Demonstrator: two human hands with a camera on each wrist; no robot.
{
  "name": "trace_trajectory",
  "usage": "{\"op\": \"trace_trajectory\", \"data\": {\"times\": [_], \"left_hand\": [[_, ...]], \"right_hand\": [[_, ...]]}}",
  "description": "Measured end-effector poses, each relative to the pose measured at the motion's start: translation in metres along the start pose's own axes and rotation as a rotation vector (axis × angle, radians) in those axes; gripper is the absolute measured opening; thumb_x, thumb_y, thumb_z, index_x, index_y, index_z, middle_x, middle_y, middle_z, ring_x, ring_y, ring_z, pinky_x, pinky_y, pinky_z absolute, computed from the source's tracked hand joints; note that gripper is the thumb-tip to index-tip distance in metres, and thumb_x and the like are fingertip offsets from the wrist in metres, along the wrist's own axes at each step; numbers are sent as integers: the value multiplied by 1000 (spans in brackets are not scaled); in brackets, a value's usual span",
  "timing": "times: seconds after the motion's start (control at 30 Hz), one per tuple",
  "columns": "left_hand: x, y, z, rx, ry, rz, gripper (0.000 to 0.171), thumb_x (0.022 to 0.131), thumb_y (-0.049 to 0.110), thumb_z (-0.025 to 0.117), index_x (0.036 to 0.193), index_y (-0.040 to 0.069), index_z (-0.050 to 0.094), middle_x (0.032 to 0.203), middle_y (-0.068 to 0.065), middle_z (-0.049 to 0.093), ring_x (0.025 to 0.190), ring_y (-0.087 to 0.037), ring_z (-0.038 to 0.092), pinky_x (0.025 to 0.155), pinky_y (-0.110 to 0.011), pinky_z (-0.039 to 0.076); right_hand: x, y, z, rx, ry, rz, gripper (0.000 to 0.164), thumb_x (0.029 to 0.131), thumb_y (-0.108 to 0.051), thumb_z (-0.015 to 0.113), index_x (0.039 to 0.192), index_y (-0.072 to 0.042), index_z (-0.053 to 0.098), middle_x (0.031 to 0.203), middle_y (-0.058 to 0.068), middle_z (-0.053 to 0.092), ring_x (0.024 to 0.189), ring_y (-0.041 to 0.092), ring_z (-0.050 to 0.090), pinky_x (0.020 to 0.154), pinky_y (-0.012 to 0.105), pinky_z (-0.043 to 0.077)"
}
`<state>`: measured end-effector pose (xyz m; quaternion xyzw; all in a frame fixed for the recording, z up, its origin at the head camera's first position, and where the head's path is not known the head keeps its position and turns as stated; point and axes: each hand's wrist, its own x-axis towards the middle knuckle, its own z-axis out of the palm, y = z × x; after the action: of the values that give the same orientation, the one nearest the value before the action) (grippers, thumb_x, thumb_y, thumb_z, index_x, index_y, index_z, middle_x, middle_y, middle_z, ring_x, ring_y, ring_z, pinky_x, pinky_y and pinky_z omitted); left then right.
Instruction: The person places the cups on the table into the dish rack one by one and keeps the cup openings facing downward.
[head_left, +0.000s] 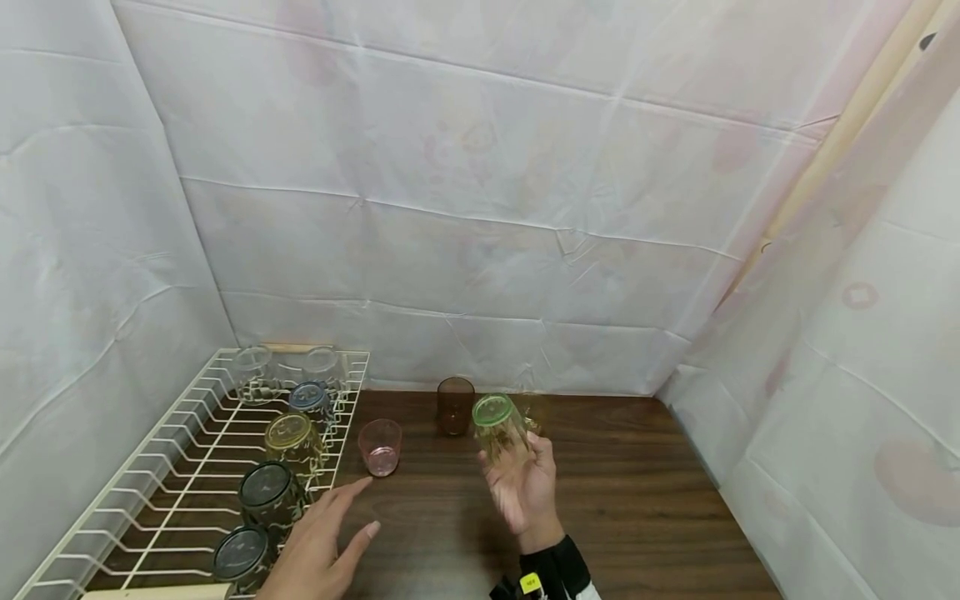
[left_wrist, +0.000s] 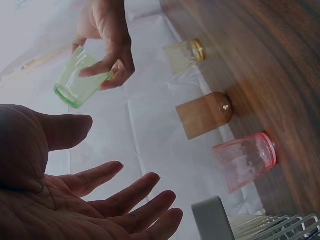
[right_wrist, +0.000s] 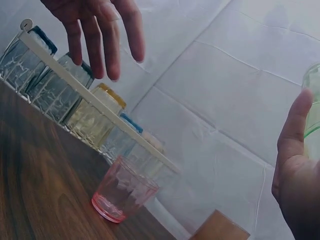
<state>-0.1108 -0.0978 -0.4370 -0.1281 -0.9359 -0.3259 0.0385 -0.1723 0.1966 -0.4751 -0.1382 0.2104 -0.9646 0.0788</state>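
My right hand [head_left: 521, 487] holds a green-tinted drinking glass [head_left: 498, 425] above the table, its thick base up and tilted. Fingers and thumb wrap its lower part near the rim, as the left wrist view also shows. My left hand [head_left: 318, 542] holds nothing; its fingers are spread beside the rack's right edge. Just past its fingertips a pink glass [head_left: 380, 448] stands upright on the wood. A brown glass [head_left: 455, 407] is farther back. Behind the green glass stands a yellowish glass [left_wrist: 185, 56], partly hidden in the head view.
A cream wire dish rack [head_left: 168, 521] occupies the left side. Along its right half several glasses stand base up, including a yellow glass [head_left: 291, 442] and a dark glass [head_left: 266, 492]. White sheeting [head_left: 465, 250] walls the back and sides of the dark wooden table [head_left: 637, 483].
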Motion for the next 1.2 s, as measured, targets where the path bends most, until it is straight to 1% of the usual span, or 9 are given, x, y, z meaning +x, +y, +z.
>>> {"op": "trace_trajectory", "data": {"times": [0.17,0.23,0.47,0.67,0.8,0.97,1.0,1.1,1.2], "left_hand": [[0,2,-2,-5,-19,-16,54,99,36,76,148,17,61,141,-10,67,128,-35,67,100,-64,55],[0,2,-1,-5,-2,1,53,99,35,77,147,17,62,140,-10,67,128,-35,67,99,-63,56],[-1,6,3,1,118,110,51,96,28,80,143,13,65,138,-10,69,126,-35,68,99,-62,56],[5,21,7,-77,128,136,52,98,25,79,147,18,63,140,-4,68,131,-30,66,102,-60,56],[17,37,7,-95,131,160,56,97,26,79,150,20,60,144,-1,67,132,-27,66,105,-58,55],[40,55,4,-110,104,196,66,96,29,81,155,20,54,151,-5,63,135,-33,63,110,-60,54],[45,59,5,-119,103,216,68,95,30,82,156,19,54,152,-6,62,137,-34,62,111,-60,53],[57,71,6,-162,62,249,73,94,30,83,159,20,50,155,-6,59,144,-34,58,114,-61,51],[63,83,8,-209,16,275,75,95,28,83,160,18,48,158,-8,56,147,-33,55,116,-59,49]], "right_hand": [[0,3,0,41,-45,-2,43,111,-33,26,143,-17,49,137,6,63,122,18,66,93,27,62],[0,3,0,54,-50,2,43,111,-32,26,141,-17,52,137,6,63,122,19,66,93,27,62],[0,4,-1,66,-66,18,44,110,-32,26,138,-16,55,136,6,64,121,16,65,93,27,62],[0,5,-2,57,-93,28,46,111,-32,22,141,-14,52,136,7,64,123,19,66,94,26,61],[-1,7,-2,29,-75,39,50,111,-32,16,143,-14,50,135,5,65,122,18,66,93,25,61],[-2,15,1,-10,-61,92,52,110,-32,16,140,-15,55,134,3,67,120,15,66,92,23,60],[-3,18,3,-16,-59,101,53,110,-32,17,140,-15,56,133,2,68,119,14,66,92,22,60],[-4,24,7,-29,-43,124,53,109,-33,17,137,-15,58,129,1,69,115,11,66,92,21,60],[-5,30,12,-45,-22,129,49,109,-32,21,134,-14,58,125,-1,68,108,8,65,89,19,60]]}}
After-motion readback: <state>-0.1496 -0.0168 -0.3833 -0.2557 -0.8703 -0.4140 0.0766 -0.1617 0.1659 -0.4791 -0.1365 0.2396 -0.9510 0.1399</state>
